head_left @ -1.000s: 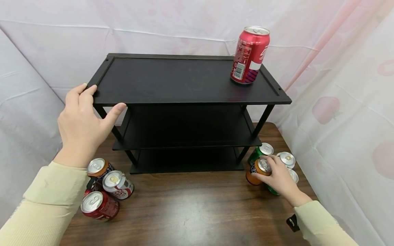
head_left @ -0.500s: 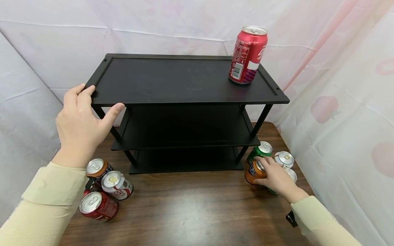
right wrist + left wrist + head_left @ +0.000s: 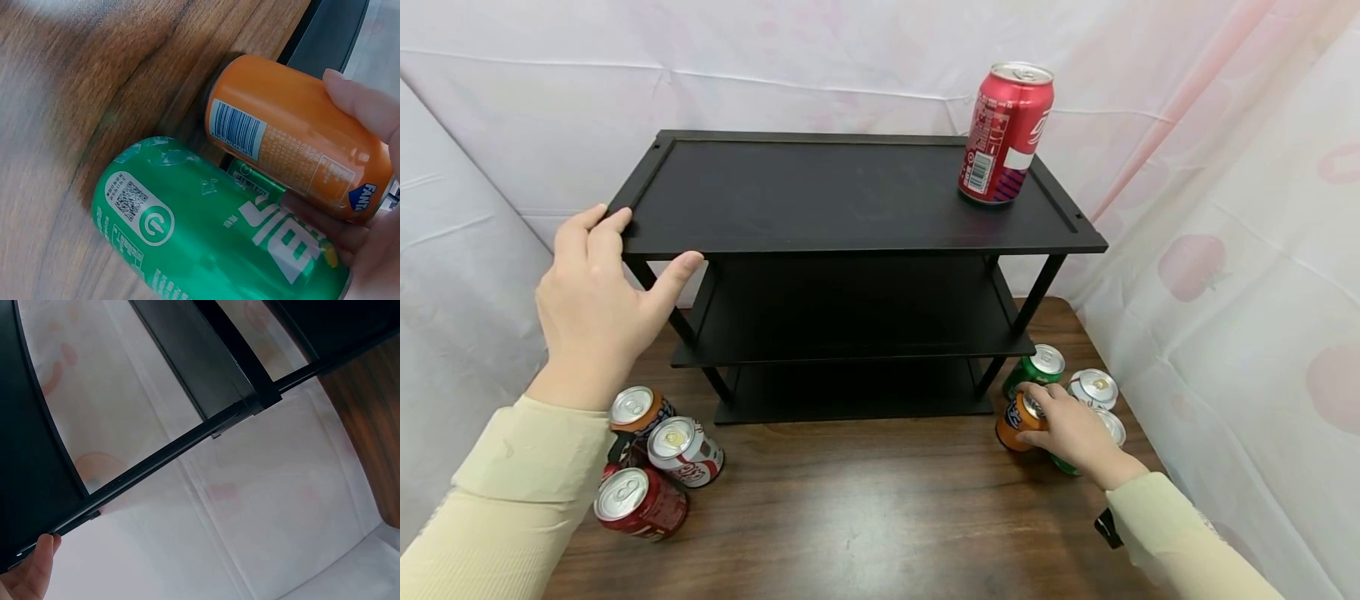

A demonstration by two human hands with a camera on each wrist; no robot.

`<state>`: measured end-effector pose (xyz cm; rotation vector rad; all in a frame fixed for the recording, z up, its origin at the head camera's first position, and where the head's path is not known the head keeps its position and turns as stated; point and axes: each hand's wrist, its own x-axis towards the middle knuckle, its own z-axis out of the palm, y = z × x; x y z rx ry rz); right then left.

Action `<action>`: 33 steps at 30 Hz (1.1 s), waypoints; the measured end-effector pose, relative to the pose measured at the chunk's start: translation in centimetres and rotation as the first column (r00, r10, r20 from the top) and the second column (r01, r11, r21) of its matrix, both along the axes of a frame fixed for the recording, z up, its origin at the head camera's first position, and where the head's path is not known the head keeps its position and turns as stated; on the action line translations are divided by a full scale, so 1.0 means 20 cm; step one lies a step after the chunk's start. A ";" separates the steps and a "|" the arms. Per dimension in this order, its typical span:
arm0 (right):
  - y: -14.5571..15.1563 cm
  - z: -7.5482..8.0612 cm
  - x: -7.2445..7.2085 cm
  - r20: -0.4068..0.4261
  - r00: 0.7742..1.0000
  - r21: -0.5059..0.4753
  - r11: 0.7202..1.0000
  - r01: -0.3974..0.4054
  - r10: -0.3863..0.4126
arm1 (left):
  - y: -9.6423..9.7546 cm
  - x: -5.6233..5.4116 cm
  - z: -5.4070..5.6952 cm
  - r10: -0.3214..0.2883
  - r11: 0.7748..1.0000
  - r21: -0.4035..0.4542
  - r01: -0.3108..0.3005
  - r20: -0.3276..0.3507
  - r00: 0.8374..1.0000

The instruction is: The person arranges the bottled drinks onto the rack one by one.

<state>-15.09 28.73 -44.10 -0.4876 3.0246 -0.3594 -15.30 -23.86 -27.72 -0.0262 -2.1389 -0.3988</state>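
Observation:
At the upper left corner of a black three-tier shelf (image 3: 820,192), my left hand (image 3: 598,287) rests its fingertips on the top board's edge, thumb spread along the front. The left wrist view shows its fingers (image 3: 41,565) touching the frame. My right hand (image 3: 1075,432) grips an orange Fanta can (image 3: 1018,423) near its top, thumb on one side and fingers on the other. Close beside it in the right wrist view is a green soda can (image 3: 206,219). Another green can (image 3: 1026,375) stands behind the Fanta can, against the shelf's right side.
A red can (image 3: 1006,137) stands on the top board's right end. White-topped cans (image 3: 1093,387) are right of my right hand. At left on the wooden table (image 3: 850,508) stand an orange can (image 3: 638,410), a white can (image 3: 687,454) and red cans (image 3: 643,504). Curtains surround the table.
My right hand has shifted slightly left and tightened around the orange Fanta can, which has barely moved. The left hand keeps its place on the shelf corner.

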 end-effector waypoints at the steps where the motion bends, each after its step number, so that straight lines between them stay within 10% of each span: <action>1: 0.00 0.00 0.00 -0.002 1.000 0.000 1.000 0.000 0.000 | 0.00 0.00 0.00 0.000 1.000 -0.001 0.000 0.002 1.000; 33: 0.03 -0.10 0.02 -0.133 0.991 -0.056 0.998 0.018 -0.025 | 0.00 0.01 0.01 0.012 1.000 -0.010 -0.012 0.032 0.999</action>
